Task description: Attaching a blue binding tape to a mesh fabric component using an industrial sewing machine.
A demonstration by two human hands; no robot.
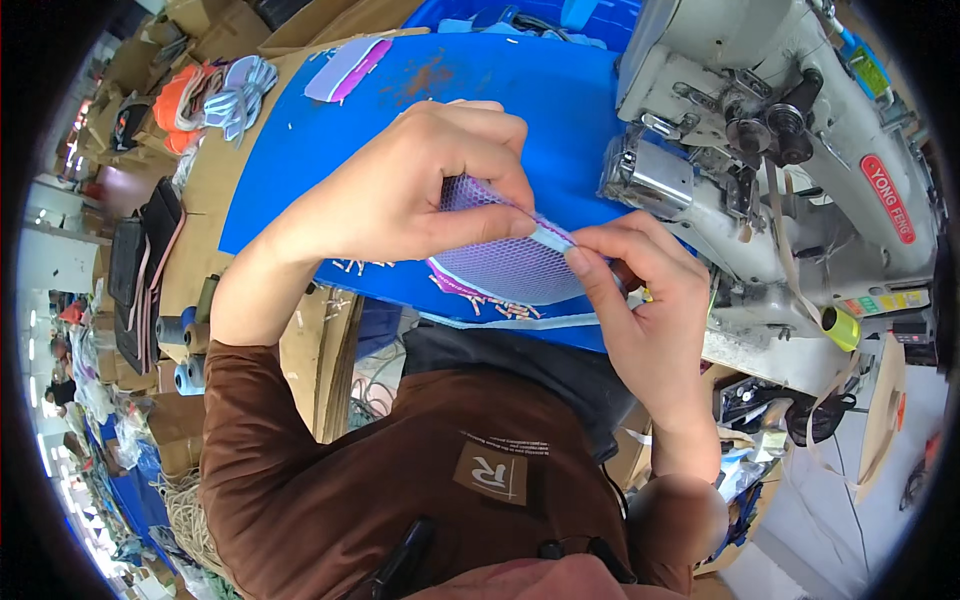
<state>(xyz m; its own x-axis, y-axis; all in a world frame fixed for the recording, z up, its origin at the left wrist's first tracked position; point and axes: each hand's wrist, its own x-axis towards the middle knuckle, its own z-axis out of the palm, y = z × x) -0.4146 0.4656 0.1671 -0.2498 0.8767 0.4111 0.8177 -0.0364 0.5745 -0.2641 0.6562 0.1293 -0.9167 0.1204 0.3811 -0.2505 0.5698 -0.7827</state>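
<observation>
A purple mesh fabric piece [505,268] with a pale blue edge hangs between my hands over the blue table. My left hand [440,185] pinches its upper edge between thumb and fingers. Just to the right, my right hand [650,280] grips the end of the same edge, thumb pressed against the fingers. Part of the mesh is hidden behind my left hand. Beneath it, a magenta-and-light-blue band [455,288] shows near the table's front edge, but I cannot tell whether it belongs to the same piece.
An industrial sewing machine [700,60] stands at the right of the blue tabletop [560,100]. Small scraps [515,312] lie by the front edge. A grey-and-magenta fabric piece [345,72] rests at the far left. Behind is a blue bin [620,20]; bundled straps [238,95] lie left.
</observation>
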